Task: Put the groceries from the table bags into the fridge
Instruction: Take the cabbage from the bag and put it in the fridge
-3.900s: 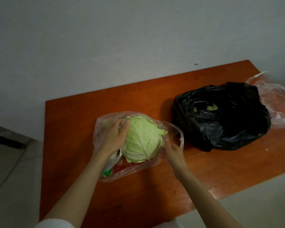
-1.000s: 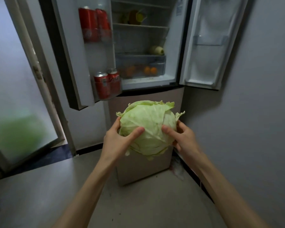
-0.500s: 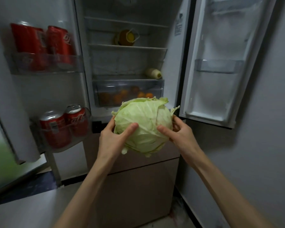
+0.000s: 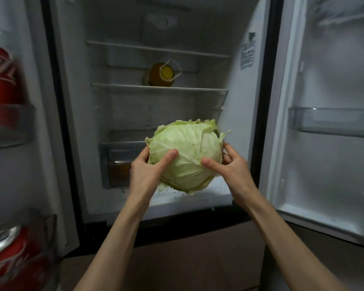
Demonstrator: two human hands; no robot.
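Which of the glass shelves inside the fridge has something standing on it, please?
The middle glass shelf: a bottle with a yellow cap stands on it. The top shelf above it shows nothing on it.

The cabbage is matt and leafy – pale, veined, ragged at the edges. Clear plastic forms the drawer and the door bin, while the red cans look glossy metal – the fridge walls smooth white plastic.
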